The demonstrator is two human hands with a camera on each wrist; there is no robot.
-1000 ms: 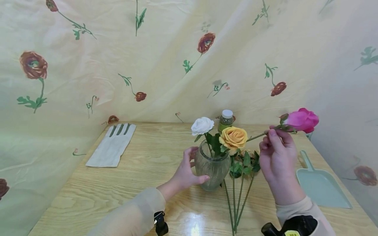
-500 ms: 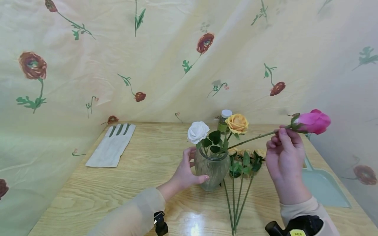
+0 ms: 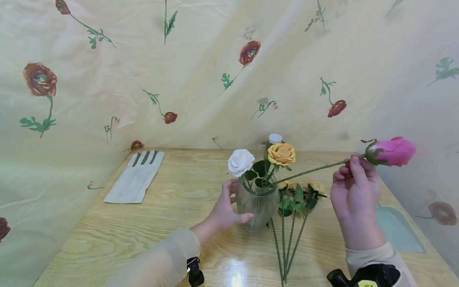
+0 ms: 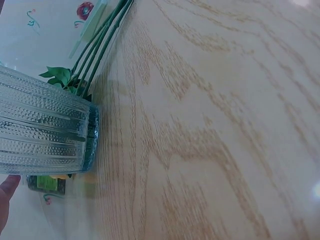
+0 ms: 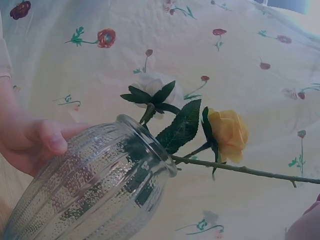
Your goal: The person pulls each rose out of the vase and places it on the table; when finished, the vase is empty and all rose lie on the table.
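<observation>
In the head view my left hand [image 3: 226, 207] grips the ribbed clear glass vase [image 3: 259, 209] from its left side, thumb across the front. A white rose [image 3: 240, 162] and a yellow rose [image 3: 281, 154] stand in it, leaning apart. My right hand [image 3: 356, 199] pinches the stem of a pink rose [image 3: 396, 151] just under the bloom. That stem slants down leftward, and its lower end is at the vase mouth. The right wrist view shows the stem [image 5: 240, 170] crossing the vase rim [image 5: 167, 165] beside the yellow rose; how deep it reaches is unclear.
Several yellow roses [image 3: 297, 203] lie on the wooden table right of the vase, stems toward me. A white-lidded jar [image 3: 275, 138] stands behind. A pale green dustpan [image 3: 401, 229] lies at the right, partly behind my arm. A flat white glove-like piece [image 3: 134, 181] lies far left.
My right hand has moved right with the pink rose, whose lower stem now shows at the vase mouth. The white rose shifted slightly left, the yellow one upward. The left hand kept still.
</observation>
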